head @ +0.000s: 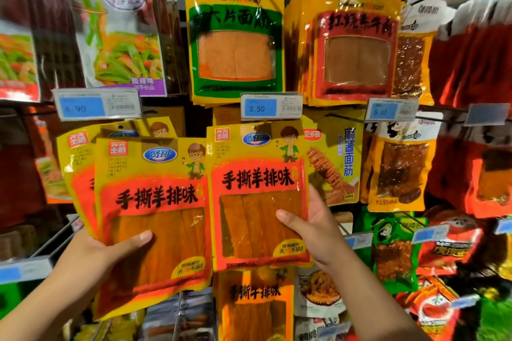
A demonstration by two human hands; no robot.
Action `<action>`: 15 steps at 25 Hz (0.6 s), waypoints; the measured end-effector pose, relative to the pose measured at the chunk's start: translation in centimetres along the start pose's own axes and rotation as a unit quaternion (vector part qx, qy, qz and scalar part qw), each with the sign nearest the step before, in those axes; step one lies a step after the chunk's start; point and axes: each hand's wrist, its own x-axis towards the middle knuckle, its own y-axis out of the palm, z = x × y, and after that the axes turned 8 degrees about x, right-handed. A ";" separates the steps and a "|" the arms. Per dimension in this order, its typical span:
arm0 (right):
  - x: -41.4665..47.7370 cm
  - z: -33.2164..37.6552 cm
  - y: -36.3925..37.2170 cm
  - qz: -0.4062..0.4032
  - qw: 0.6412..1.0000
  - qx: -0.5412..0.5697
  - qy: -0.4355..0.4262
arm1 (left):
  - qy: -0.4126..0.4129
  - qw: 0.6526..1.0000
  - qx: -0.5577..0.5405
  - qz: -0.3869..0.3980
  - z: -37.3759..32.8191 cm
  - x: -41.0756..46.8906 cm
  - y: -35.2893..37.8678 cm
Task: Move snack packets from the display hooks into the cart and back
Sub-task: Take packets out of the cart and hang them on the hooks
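Snack packet [257,196], orange and yellow with a clear window, is sitting directly below the 3.50 price tag [271,106] in the head view, its top edge just under the tag. The right hand [313,227] is gripping it by the right edge, with the thumb lying across the front film and the fingers going behind. Whether its hang hole is on a hook is hidden by the tag, so I cannot tell. Below and left of the tag, the left hand [105,252] is clamping a fan of packets [152,216] of the same kind. There are at least three; the thumb is pressing on the front one and the rest are splaying out behind. The cart is not showing.

The likeliest slip is in that fan. One thumb is pinning several glossy bags low down, so a tilt of the wrist is probably enough to let a rear bag slide out and drop. On the right, the hook end is lying behind the tag, so the hand is working blind. The hole may miss, or the bag's top edge may catch the tag and knock it askew. A same-flavour hanging packet [255,304], further below the tag, could also be brushed off as the bag comes down.
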 end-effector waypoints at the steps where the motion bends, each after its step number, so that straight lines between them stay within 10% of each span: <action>1: -0.2 -0.1 0.0 0.004 1.000 -0.006 -0.006 | 0.012 1.000 -0.003 -0.008 -0.1 -0.4 0.0; 15: -1.4 -3.8 0.5 -0.001 0.990 0.089 -0.114 | 0.070 0.997 -0.024 0.037 1.4 -0.8 1.5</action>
